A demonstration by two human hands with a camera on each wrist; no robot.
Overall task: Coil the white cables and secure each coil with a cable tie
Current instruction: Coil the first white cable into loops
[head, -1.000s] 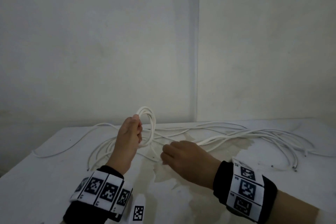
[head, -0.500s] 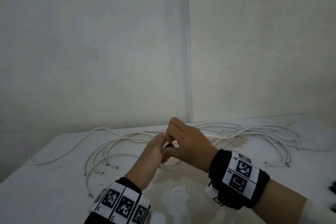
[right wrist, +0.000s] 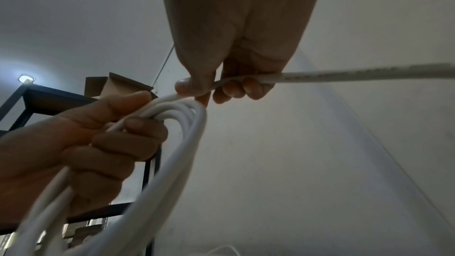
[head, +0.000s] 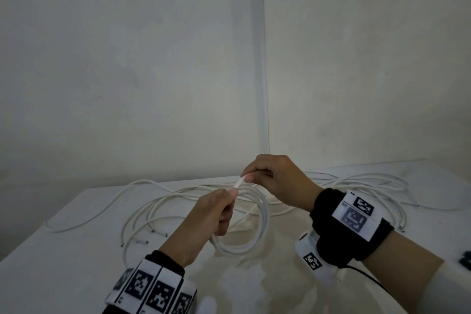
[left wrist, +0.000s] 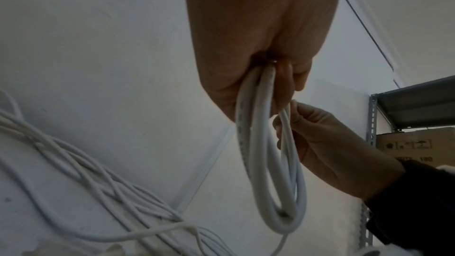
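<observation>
A small coil of white cable (head: 256, 234) hangs from my left hand (head: 226, 201), which grips its top loops in a fist above the table. In the left wrist view the coil (left wrist: 268, 163) dangles below the palm as several loops. My right hand (head: 251, 177) is just above and right of the left. It pinches the free strand (head: 239, 184) of the same cable between thumb and fingers. In the right wrist view that strand (right wrist: 357, 74) runs off to the right, and my left hand (right wrist: 103, 133) holds the loops (right wrist: 177, 135).
Several loose white cables (head: 356, 181) sprawl across the back of the white table (head: 63, 250), with ends near the left front (head: 142, 241). A wall corner stands behind. A metal shelf (left wrist: 416, 102) with a cardboard box (left wrist: 416, 143) is to one side.
The right hand has come up from the table with the strand and met the left hand. The left hand has tipped forward, so the coil now hangs below it.
</observation>
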